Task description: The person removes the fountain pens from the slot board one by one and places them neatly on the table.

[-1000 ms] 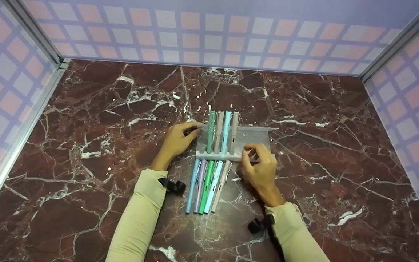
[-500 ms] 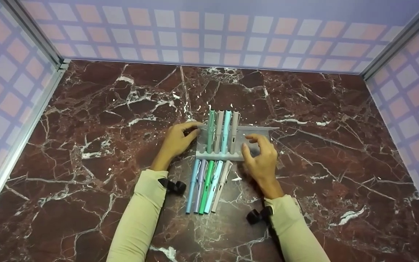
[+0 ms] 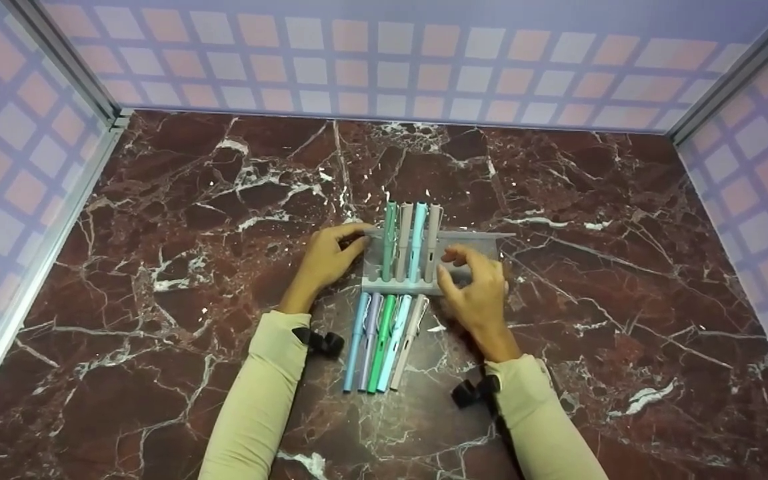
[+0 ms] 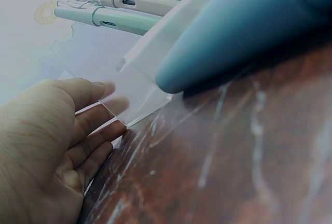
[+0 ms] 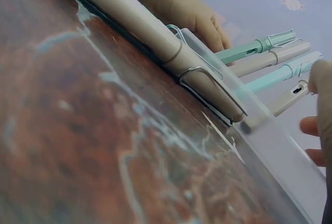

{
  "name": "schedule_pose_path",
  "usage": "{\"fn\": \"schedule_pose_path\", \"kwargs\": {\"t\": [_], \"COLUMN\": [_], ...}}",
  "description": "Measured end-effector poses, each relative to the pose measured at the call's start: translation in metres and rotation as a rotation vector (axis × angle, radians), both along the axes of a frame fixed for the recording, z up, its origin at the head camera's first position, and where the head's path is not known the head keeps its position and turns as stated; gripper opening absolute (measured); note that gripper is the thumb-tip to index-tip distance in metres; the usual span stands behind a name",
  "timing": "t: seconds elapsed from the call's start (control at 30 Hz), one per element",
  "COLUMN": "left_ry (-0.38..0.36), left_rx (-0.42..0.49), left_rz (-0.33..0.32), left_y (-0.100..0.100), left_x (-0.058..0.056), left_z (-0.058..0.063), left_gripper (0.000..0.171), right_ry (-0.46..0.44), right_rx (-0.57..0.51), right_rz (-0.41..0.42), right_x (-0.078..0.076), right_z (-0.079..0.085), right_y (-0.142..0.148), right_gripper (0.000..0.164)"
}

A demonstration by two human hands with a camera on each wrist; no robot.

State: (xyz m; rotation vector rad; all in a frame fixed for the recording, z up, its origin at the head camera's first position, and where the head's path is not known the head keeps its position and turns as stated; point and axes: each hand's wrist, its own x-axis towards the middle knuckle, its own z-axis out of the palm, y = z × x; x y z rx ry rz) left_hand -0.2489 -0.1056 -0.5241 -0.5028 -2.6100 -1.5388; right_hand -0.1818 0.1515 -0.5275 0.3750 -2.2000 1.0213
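A clear acrylic pen stand [image 3: 467, 248] holds several capped pens side by side: a dark green pen [image 3: 389, 243], a light blue pen [image 3: 417, 243] and taupe ones, their clips showing. My left hand [image 3: 332, 257] holds the stand's left end between thumb and fingers; in the left wrist view some fingertips [image 4: 120, 105] show through the clear plastic. Over the stand's right part, my right hand [image 3: 479, 293] hovers with fingers bent and parted, close beside the rightmost taupe pen [image 5: 288, 99]. Whether a fingertip touches that pen is hard to tell.
In front of the stand several pens lie fanned on the marbled tabletop [image 3: 624, 300], among them a blue pen [image 3: 355, 343], a bright green pen [image 3: 381, 343] and a taupe pen [image 3: 409, 343]. Checked panels [image 3: 397, 73] enclose the back and both sides.
My right hand has lifted slightly from the stand's front edge, its fingers parting, then shifted a little left towards the rightmost standing pen. My left hand and the pens stay put.
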Motion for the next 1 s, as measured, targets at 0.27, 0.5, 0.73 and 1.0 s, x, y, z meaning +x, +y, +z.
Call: {"fn": "schedule_pose_path", "kwargs": {"t": [0.27, 0.5, 0.73, 1.0], "left_ry": [0.014, 0.018, 0.01, 0.013], "left_rx": [-0.014, -0.003, 0.005, -0.007], "left_rz": [0.001, 0.0, -0.006, 0.002], "left_y": [0.0003, 0.0008, 0.0003, -0.0005], "left_x": [-0.0001, -0.0003, 0.0002, 0.0006], "left_z": [0.0009, -0.0003, 0.0, -0.0004], "left_gripper": [0.024, 0.023, 0.023, 0.023], "right_ry": [-0.087, -0.108, -0.178, -0.22], "right_rx": [0.076, 0.147, 0.228, 0.23], "right_rz": [0.067, 0.062, 0.035, 0.019], "right_x": [0.0024, 0.0041, 0.0057, 0.0066], "right_z": [-0.0009, -0.001, 0.0014, 0.0018], "right_y": [0.0, -0.001, -0.0017, -0.0028], "right_gripper": [0.029, 0.031, 0.031, 0.026]}}
